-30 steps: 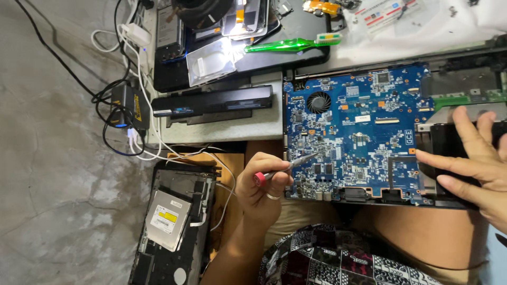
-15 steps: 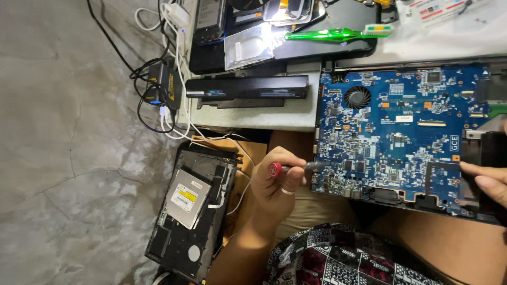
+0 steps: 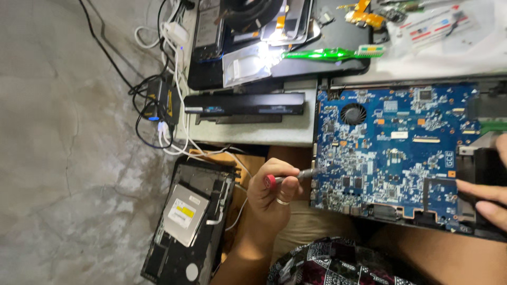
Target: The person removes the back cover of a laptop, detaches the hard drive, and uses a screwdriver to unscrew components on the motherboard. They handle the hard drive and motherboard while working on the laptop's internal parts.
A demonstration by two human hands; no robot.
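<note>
Since the earlier frame, the right hand [image 3: 483, 198] has slid back over the blue, densely studded circuit board [image 3: 391, 153], its grip open, flat fingers pressing the corner. Left hand [image 3: 274, 198] grips a red-capped metal screwdriver [image 3: 290, 177] at the board's edge, beside the grey surface [image 3: 253, 129].

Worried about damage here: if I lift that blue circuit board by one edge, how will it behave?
The blue circuit board would probably stay stiff, being a flat rigid panel. It looks fragile: small components crowd its face. Overhanging the table onto the lap, it may tip if released.
</note>
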